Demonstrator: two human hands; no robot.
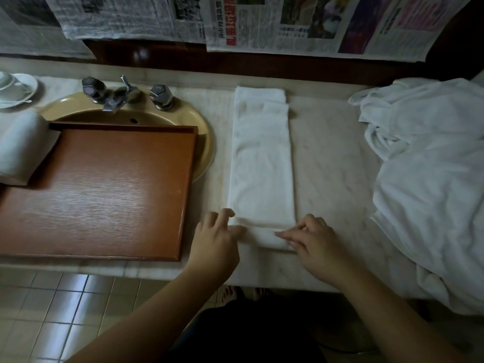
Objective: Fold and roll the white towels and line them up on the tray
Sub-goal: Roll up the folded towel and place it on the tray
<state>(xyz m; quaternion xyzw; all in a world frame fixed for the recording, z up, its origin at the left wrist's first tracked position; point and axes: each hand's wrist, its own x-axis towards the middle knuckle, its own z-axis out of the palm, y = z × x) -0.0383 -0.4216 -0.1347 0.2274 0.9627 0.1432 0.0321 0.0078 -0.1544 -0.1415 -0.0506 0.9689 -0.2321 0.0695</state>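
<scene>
Marble bench (327, 158) runs the width of the view. Heap of white linen (429, 184) at its right end. Wooden tray (104, 192) lies partly over the tan sink (204, 132); one rolled towel (21, 145) at the tray's far left corner. Long folded white towel (262, 158) lies on the bench just right of the tray. Left hand (214, 242) and right hand (317, 244) grip its near end, fingers curled on the started fold.
</scene>
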